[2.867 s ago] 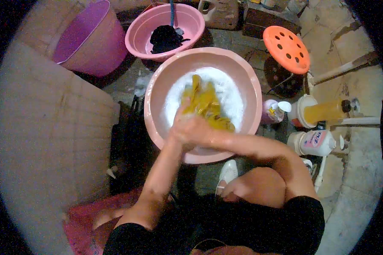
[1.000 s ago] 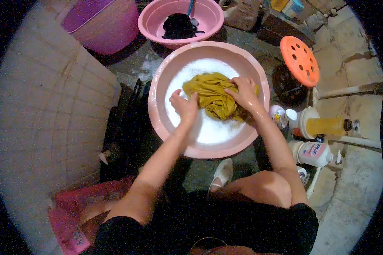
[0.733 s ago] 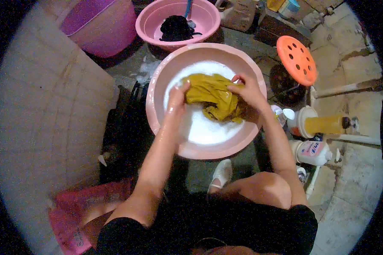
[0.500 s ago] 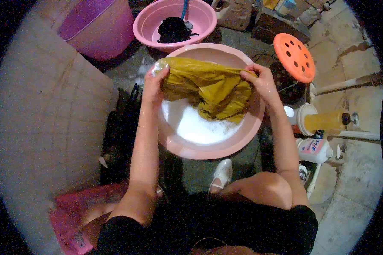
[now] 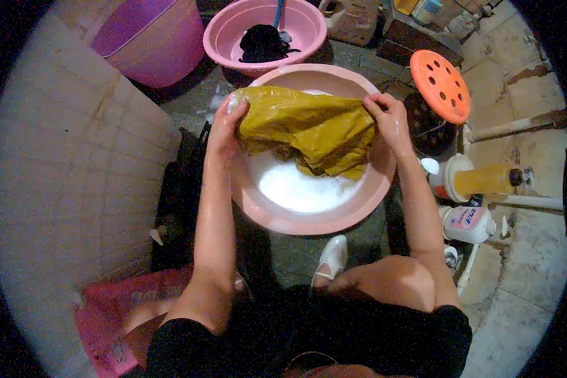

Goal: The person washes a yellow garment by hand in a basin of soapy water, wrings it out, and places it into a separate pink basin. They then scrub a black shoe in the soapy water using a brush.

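Observation:
A wet mustard-yellow cloth (image 5: 302,126) is stretched between my two hands over a pink basin (image 5: 309,227). White suds (image 5: 305,188) float on the water below it. My left hand (image 5: 228,123), with foam on its fingers, is closed on the cloth's upper left part. At the upper right corner, my right hand (image 5: 390,118) pinches the cloth's edge between thumb and fingers. The lower folds of the cloth hang down to the suds; whether they dip into the water is hard to tell.
Behind stands a second pink basin (image 5: 215,53) holding black cloth (image 5: 263,44), beside a large purple tub (image 5: 164,53). To the right are an orange perforated stool top (image 5: 441,87), a bottle of yellow liquid (image 5: 485,181) and a white bottle (image 5: 469,223). A tiled wall (image 5: 88,176) rises on the left.
The cloth is spread a little flatter, and its bunched lower folds have opened out. My right hand's fingers have shifted slightly at the corner. The whole view has moved slightly.

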